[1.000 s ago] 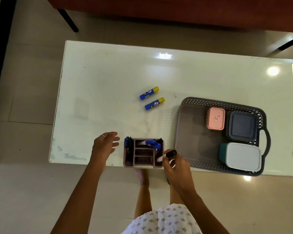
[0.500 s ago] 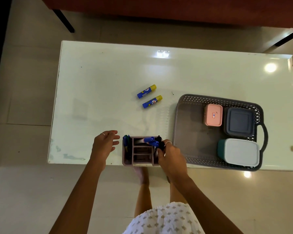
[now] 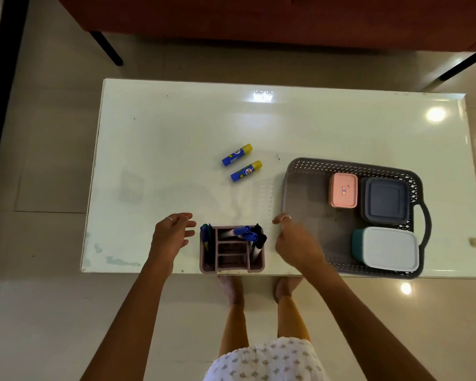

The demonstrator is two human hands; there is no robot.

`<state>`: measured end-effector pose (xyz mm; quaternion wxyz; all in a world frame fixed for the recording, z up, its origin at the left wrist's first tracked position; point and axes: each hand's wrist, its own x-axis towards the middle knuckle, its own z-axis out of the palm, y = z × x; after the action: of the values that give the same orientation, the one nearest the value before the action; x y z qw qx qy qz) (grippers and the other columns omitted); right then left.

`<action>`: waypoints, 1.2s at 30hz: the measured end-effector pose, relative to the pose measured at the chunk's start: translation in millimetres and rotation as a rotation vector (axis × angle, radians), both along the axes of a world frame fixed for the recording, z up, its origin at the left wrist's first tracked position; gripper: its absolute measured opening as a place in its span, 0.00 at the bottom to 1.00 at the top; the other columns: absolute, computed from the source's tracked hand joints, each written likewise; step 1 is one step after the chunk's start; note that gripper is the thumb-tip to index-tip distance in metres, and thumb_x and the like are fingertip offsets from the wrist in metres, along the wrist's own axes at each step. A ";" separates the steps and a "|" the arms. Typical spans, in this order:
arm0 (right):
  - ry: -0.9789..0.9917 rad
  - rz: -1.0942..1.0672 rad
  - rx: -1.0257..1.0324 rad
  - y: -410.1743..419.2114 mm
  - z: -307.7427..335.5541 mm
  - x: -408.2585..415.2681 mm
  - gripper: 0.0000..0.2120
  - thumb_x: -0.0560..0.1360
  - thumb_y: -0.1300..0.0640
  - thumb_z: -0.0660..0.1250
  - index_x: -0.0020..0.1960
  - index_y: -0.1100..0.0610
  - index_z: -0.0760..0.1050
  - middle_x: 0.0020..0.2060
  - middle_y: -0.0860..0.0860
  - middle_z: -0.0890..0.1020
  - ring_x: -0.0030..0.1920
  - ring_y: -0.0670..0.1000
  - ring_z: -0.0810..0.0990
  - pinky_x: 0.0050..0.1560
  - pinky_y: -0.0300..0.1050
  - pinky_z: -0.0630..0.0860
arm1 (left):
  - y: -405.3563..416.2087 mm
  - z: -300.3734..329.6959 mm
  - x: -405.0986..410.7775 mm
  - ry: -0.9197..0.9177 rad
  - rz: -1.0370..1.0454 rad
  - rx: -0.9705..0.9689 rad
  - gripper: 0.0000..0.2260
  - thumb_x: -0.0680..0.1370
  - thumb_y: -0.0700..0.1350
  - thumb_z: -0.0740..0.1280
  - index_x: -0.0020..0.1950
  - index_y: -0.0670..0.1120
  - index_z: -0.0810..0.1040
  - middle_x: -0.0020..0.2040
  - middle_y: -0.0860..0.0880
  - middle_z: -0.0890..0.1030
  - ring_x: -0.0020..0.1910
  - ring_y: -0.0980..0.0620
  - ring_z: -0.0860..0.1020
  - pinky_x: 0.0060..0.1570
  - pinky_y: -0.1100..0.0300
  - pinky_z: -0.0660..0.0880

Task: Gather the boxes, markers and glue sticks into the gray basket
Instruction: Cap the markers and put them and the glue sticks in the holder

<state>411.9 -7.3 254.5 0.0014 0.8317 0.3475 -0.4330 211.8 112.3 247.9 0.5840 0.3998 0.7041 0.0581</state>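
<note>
A gray basket (image 3: 297, 188) sits at the table's right front, holding a pink box (image 3: 343, 190), a dark gray box (image 3: 385, 200) and a white-lidded teal box (image 3: 388, 248). Two blue glue sticks with yellow caps (image 3: 237, 154) (image 3: 246, 171) lie side by side mid-table. A mauve organizer (image 3: 231, 253) at the front edge holds several markers (image 3: 243, 232). My left hand (image 3: 171, 233) hovers just left of the organizer, fingers relaxed and empty. My right hand (image 3: 296, 243) is just right of the organizer, by the basket's left rim, holding nothing.
The white table (image 3: 176, 127) stands on a tiled floor. A red-brown sofa (image 3: 259, 20) with dark legs runs along the far side. My legs and feet show under the front edge.
My right hand put the black marker into the organizer's right compartment, let go and drew away to the right. My left hand stayed beside the organizer.
</note>
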 end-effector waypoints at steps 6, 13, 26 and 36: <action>0.050 -0.061 0.218 49.0 -3.8 28.5 0.13 0.77 0.63 0.57 0.60 0.57 0.73 0.44 0.57 0.80 0.41 0.52 0.77 0.43 0.41 0.72 | 12.2 -0.6 -1.9 -0.003 -0.009 0.013 0.12 0.82 0.45 0.58 0.61 0.43 0.77 0.55 0.45 0.81 0.52 0.47 0.79 0.54 0.55 0.74; -0.030 0.176 0.237 112.1 -42.0 29.1 0.22 0.75 0.67 0.57 0.68 0.56 0.68 0.64 0.55 0.71 0.61 0.58 0.74 0.56 0.46 0.72 | 17.6 -7.8 -6.6 -0.024 -0.019 -0.019 0.11 0.81 0.44 0.59 0.59 0.44 0.77 0.54 0.45 0.81 0.53 0.46 0.79 0.54 0.55 0.74; -0.334 0.575 0.002 124.1 -81.0 26.2 0.30 0.74 0.66 0.61 0.74 0.54 0.57 0.69 0.54 0.63 0.61 0.59 0.74 0.45 0.50 0.72 | 20.7 -20.6 -34.9 0.032 0.016 -0.085 0.11 0.81 0.43 0.58 0.59 0.43 0.77 0.52 0.45 0.81 0.50 0.47 0.79 0.45 0.61 0.74; -0.228 0.275 0.071 112.0 -56.5 29.0 0.14 0.74 0.58 0.60 0.59 0.59 0.67 0.53 0.57 0.77 0.50 0.61 0.78 0.43 0.49 0.70 | 1.4 -13.4 -34.2 -0.103 -0.335 -0.396 0.18 0.74 0.45 0.71 0.64 0.49 0.74 0.50 0.46 0.83 0.45 0.48 0.80 0.47 0.56 0.77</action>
<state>440.9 104.7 198.0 0.0705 0.8195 0.4707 -0.3192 177.6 113.6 234.5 0.6874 0.3854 0.5950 -0.1580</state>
